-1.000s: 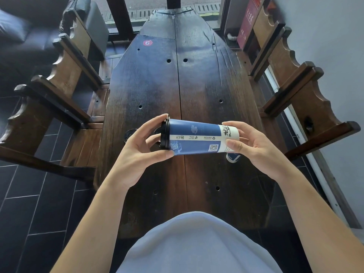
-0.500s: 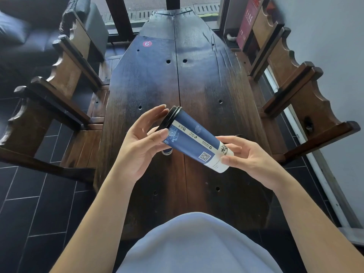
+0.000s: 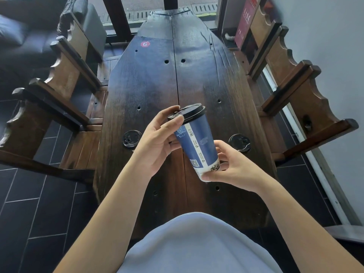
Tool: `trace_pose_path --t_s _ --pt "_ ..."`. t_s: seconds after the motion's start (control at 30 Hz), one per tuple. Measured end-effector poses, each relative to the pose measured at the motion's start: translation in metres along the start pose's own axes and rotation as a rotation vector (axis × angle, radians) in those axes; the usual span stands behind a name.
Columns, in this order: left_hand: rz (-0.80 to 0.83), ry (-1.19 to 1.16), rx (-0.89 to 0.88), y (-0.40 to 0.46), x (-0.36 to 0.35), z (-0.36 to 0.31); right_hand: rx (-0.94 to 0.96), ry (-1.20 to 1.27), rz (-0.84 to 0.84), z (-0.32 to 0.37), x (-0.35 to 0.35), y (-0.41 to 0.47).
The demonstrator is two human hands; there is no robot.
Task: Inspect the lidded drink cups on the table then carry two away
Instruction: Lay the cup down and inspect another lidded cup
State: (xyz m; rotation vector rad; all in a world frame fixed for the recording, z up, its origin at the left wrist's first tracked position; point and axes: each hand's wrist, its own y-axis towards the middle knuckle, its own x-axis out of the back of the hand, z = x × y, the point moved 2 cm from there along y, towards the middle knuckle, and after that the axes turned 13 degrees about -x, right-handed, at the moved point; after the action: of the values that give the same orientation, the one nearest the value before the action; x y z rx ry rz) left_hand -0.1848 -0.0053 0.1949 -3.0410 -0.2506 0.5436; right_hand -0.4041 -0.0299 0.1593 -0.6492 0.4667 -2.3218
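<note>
Above the dark table, we tilt a blue cup for inspection, left hand pinching its black lid, right hand gripping its base. Two more lidded cups stand on the table alongside, their bodies hidden beneath their lids; the label's print is unreadable.

Blue paper cup with black plastic lid went from lying sideways to near upright, lid up and tilted away. Left hand now pinches the lid rim, right hand cradles the base. 2 black-lidded cups on the dark wooden tabletop now unhidden.
</note>
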Motion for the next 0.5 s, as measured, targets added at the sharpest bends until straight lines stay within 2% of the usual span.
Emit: trace_pose_path --t_s 0.13,0.5 --pt "0.018 0.031 0.025 0.001 -0.001 0.006 0.013 -0.041 -0.041 -0.002 -0.009 0.001" --pt "0.077 0.062 0.032 0.003 -0.008 0.008 -0.058 -0.056 -0.022 -0.009 -0.021 0.009"
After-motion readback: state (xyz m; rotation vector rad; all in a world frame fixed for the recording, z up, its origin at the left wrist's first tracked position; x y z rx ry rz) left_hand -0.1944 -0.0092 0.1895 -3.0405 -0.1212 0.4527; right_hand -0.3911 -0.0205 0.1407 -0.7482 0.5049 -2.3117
